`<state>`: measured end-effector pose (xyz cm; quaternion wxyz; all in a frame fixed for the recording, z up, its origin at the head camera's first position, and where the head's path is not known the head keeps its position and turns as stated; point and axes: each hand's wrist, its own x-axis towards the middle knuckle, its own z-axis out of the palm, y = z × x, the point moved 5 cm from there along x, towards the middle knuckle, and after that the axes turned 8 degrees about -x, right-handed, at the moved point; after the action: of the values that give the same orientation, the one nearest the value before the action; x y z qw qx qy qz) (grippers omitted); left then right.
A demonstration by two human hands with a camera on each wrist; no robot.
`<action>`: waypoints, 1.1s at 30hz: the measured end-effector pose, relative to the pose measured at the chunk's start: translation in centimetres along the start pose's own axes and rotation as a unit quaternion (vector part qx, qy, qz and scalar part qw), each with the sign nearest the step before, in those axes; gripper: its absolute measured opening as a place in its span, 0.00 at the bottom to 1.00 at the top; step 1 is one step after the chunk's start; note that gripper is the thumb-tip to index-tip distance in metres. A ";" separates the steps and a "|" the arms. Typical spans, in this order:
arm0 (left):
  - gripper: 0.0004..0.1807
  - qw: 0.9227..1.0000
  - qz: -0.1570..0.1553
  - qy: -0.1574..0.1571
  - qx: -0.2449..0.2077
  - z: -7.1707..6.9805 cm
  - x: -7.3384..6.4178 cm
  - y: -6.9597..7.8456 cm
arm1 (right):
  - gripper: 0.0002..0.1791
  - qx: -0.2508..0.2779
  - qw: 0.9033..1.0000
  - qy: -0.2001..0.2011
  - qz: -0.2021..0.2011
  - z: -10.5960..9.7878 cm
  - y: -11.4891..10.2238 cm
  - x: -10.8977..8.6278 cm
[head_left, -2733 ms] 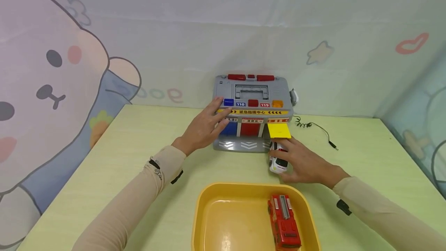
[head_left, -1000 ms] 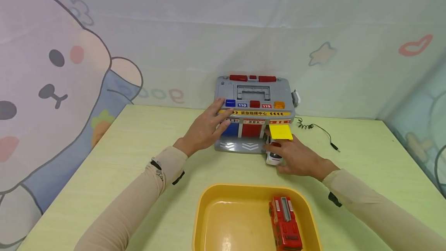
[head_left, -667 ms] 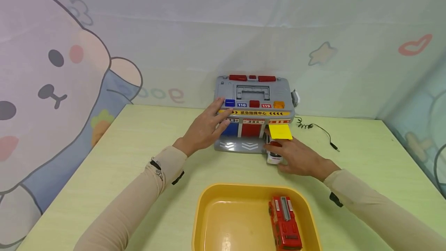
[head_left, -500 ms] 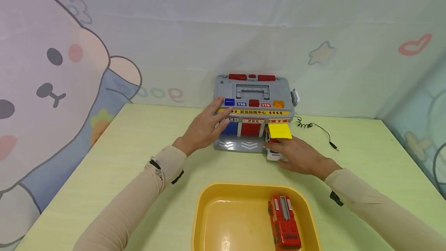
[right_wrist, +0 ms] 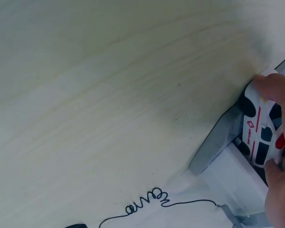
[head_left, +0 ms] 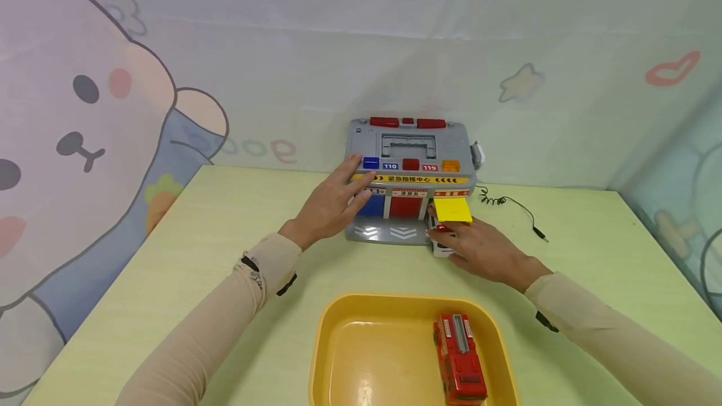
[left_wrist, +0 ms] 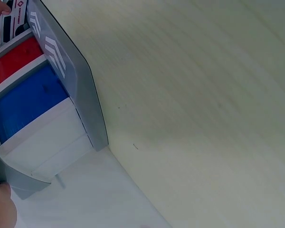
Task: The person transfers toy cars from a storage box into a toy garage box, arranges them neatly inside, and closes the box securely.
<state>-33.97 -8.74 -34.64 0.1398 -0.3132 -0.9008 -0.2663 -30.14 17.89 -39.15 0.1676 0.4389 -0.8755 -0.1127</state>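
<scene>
A grey toy rescue station (head_left: 366,138) stands at the back of the table, with a blue door and a red door down and a yellow door (head_left: 453,210) raised over its right bay. My left hand (head_left: 327,208) rests, fingers extended, on the station's front left edge. With my right hand (head_left: 485,248) I grip a white toy ambulance (right_wrist: 250,132) between thumb and fingers. Its front part lies inside the right bay, hidden by the yellow door in the head view, and its other end sticks out over the grey ramp (head_left: 383,234).
Nearer to me is a yellow tray (head_left: 324,343) with a red toy fire truck (head_left: 461,362) along its right side. A coiled black cord (head_left: 521,207) lies on the table right of the station. A printed cloth hangs behind.
My right hand has moved the ambulance from in front of the ramp slightly left and back, partly into the right bay. The left hand stays on the station.
</scene>
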 end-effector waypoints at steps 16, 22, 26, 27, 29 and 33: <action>0.27 1.000 0.005 0.005 -0.002 0.1 0.0 0.1 | 0.29 -0.007 1.000 0.024 0.007 0.0 0.2 0.1; 0.27 1.000 0.008 0.011 0.001 0.0 -0.1 0.0 | 0.29 0.003 0.999 0.038 0.012 0.1 0.3 0.2; 0.27 1.000 0.010 0.013 -0.001 0.0 0.0 0.0 | 0.29 0.003 0.999 0.038 0.018 0.2 0.3 0.3; 0.27 1.000 0.009 0.012 -0.003 -0.1 0.0 0.0 | 0.29 0.001 0.999 0.038 0.017 0.2 0.3 0.3; 0.27 1.000 0.007 0.011 -0.005 -0.1 0.0 0.0 | 0.30 -0.003 0.999 0.038 0.015 0.2 0.2 0.3; 0.27 1.000 0.003 0.008 -0.006 -0.1 0.0 0.0 | 0.33 -0.018 0.999 0.041 0.009 0.2 -0.1 0.2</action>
<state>-33.91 -8.78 -34.56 0.1462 -0.3145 -0.8971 -0.2739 -30.30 17.69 -39.31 0.2123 0.4324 -0.8696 -0.1087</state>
